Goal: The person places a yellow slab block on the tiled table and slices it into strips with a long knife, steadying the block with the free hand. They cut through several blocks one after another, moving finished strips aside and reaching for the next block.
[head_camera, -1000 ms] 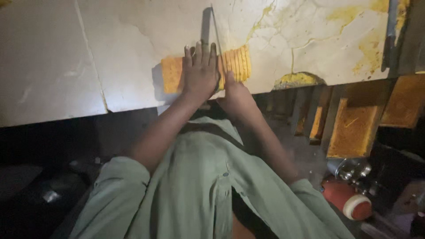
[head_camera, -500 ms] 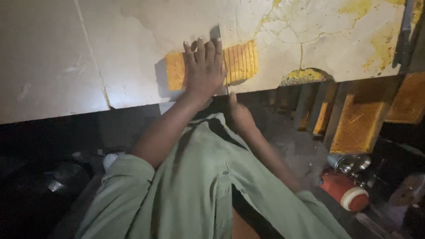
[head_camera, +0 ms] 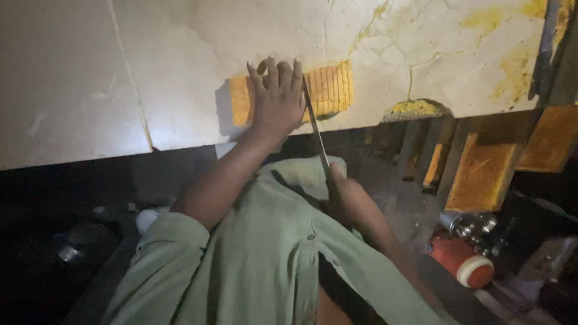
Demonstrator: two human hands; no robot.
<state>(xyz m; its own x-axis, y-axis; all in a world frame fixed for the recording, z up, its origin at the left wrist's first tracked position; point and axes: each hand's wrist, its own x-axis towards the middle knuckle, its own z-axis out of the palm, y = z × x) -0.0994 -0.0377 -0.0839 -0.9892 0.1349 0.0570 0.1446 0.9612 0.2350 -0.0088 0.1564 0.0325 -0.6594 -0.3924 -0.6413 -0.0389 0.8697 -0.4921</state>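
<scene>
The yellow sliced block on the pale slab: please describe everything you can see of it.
The yellow sliced block is a flat, rectangular, cake-like piece lying near the front edge of the cracked pale stone slab. Its right part shows many thin parallel cuts; its left end looks uncut. The left hand presses flat on its middle, fingers spread. The long thin knife blade, held by the right hand, stands against it beside that hand.

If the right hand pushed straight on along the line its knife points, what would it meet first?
Most likely the yellow block. The right hand grips a knife whose blade already runs up along the block's sliced part, beside the left hand pressed flat on it. Beyond lies the pale slab; depth is unclear.
</scene>
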